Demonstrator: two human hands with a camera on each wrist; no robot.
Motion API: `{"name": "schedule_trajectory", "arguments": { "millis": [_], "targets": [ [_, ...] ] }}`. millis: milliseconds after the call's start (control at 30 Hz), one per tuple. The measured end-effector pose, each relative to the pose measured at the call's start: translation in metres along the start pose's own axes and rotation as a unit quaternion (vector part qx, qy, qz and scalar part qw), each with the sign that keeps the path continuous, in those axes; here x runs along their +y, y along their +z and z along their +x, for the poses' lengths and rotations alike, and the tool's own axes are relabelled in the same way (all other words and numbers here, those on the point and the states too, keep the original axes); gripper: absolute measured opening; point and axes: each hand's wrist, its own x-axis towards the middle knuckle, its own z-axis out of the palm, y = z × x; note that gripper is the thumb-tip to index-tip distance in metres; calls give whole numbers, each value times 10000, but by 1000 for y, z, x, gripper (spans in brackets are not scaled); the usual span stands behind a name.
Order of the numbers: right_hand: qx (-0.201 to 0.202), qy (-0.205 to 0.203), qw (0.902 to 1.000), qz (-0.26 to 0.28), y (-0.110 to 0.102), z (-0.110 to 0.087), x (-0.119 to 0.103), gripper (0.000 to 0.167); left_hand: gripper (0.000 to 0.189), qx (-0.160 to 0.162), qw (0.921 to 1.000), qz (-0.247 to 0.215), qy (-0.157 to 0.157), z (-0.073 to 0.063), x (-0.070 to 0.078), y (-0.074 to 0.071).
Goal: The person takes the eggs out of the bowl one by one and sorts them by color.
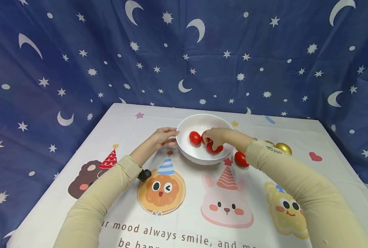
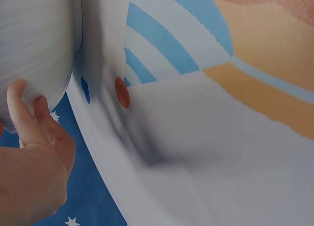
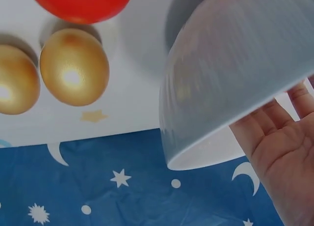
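Nearest, the left sleeve (image 1: 106, 193) and right sleeve (image 1: 298, 189) slant in over the cloth (image 1: 193, 182). A small black thing (image 1: 144, 175) lies just beside the left cuff; a sweep of that arm could knock it.

Farther in, a loose red egg (image 1: 241, 159) sits just right of the bowl (image 1: 199, 158), partly behind the right sleeve. It is round and unpenned, so a drop of the forearm could set it rolling.

The left hand (image 1: 163, 136) holds the bowl's left side, its fingers set apart on the outer wall and a tip at the rim. That looks like a light hold — should it slacken, a push from the other side could slide or tip the bowl.

The right hand (image 1: 218, 136) reaches over the right rim, fingers bent down among three red eggs (image 1: 195, 138) inside; it seems to pinch one, but I cannot tell which. Crowding is the risk here: a neighbour could be knocked aside, or a smooth shell could slip and drop against its fellows. A low wrist could also lever the rim.

Farther right, gold eggs (image 1: 283, 148) lie beyond the right forearm — a wide elbow swing could scatter them. Behind everything hangs the blue backdrop (image 1: 159, 51).
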Motion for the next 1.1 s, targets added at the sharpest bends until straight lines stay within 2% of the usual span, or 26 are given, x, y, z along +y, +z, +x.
{"name": "schedule_trajectory", "arguments": {
  "millis": [133, 400, 867, 1100],
  "targets": [
    [-131, -45, 9999, -3, 2, -2, -2, 25, 43, 34, 10000, -39, -3, 1, -1, 1],
    [-57, -135, 9999, 4, 3, -6, -2, 26, 42, 90, 9999, -74, -12, 1, -1, 3],
    [455, -272, 9986, -52, 2, -17, 2, 29, 43, 38, 10000, -69, 21, -2, 0, 2],
    [591, -388, 9975, -64, 3, -18, 4, 24, 44, 75, 10000, -23, -29, -2, 1, 1]
  ]
}}
